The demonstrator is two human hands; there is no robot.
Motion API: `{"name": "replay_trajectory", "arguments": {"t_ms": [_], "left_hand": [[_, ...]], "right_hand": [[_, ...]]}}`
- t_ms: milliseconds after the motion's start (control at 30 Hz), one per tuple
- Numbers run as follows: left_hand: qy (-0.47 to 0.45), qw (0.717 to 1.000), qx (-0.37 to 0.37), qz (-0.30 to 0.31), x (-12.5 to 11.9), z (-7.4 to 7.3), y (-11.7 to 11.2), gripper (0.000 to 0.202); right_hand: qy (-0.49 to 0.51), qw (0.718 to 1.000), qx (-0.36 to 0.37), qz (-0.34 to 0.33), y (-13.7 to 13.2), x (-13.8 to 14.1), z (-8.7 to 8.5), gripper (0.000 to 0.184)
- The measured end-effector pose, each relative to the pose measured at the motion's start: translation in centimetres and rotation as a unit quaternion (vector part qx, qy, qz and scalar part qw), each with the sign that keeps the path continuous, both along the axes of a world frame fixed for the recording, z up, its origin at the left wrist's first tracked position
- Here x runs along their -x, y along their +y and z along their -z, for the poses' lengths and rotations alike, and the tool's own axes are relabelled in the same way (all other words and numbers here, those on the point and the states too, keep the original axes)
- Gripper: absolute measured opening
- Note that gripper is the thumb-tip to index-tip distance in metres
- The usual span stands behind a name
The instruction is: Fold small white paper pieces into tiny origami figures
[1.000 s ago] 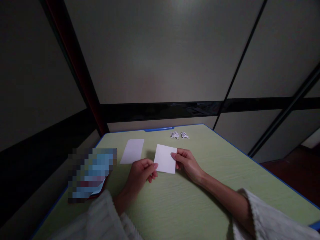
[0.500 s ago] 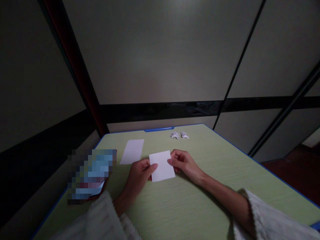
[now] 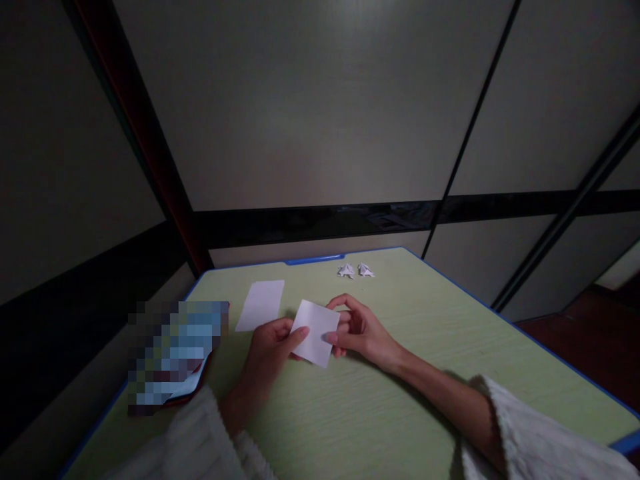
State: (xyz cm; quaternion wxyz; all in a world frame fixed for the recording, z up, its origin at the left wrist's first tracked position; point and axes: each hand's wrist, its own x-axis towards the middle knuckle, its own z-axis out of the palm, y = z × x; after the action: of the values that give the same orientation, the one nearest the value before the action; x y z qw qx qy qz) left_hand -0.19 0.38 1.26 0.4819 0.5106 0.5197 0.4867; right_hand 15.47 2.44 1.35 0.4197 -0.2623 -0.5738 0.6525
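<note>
A small white paper sheet [image 3: 315,330] is held tilted just above the green table [image 3: 380,413], between both hands. My left hand [image 3: 273,350] pinches its left edge with thumb and fingers. My right hand [image 3: 357,330] grips its right edge, fingers curled behind it. A second white sheet [image 3: 260,305] lies flat on the table to the left, beyond my left hand. Two small folded white paper figures [image 3: 355,270] sit near the table's far edge.
A blurred, pixelated object [image 3: 173,353] lies at the table's left edge. The table has a blue rim [image 3: 314,258] and stands against dark-framed wall panels. White sleeves cover both my forearms.
The held sheet has moved slightly left and toward me and turned, going from near upright to tilted. Both hands shifted with it; my right fingers now curl behind the paper.
</note>
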Motion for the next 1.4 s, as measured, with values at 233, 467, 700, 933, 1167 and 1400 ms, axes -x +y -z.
{"name": "replay_trajectory", "arguments": {"t_ms": [233,467,700,933,1167,1400], "left_hand": [[-0.023,0.997,0.018,0.066,0.1,0.5,0.2,0.016],[0.028,0.995,0.022,0.095,-0.3,0.7,-0.2,0.010],[0.037,0.996,-0.024,0.074,-0.7,0.5,-0.5,0.002],[0.042,0.994,-0.081,0.065,-0.6,0.5,-0.8,0.028],[0.016,0.995,-0.081,0.058,-0.4,0.4,-0.7,0.013],[0.001,0.996,-0.070,0.047,-0.4,0.4,-0.5,0.028]], "right_hand": [[0.004,0.995,-0.004,-0.096,0.7,-1.0,0.4,0.030],[-0.001,0.996,-0.091,0.008,1.1,-0.6,0.6,0.007],[-0.054,0.998,-0.002,0.042,0.5,0.1,0.6,0.019],[-0.052,0.991,0.011,0.121,0.0,0.8,0.3,0.023],[-0.063,0.987,-0.019,0.146,0.0,0.7,0.5,0.021],[-0.084,0.973,-0.044,0.210,-0.3,1.0,0.3,0.021]]}}
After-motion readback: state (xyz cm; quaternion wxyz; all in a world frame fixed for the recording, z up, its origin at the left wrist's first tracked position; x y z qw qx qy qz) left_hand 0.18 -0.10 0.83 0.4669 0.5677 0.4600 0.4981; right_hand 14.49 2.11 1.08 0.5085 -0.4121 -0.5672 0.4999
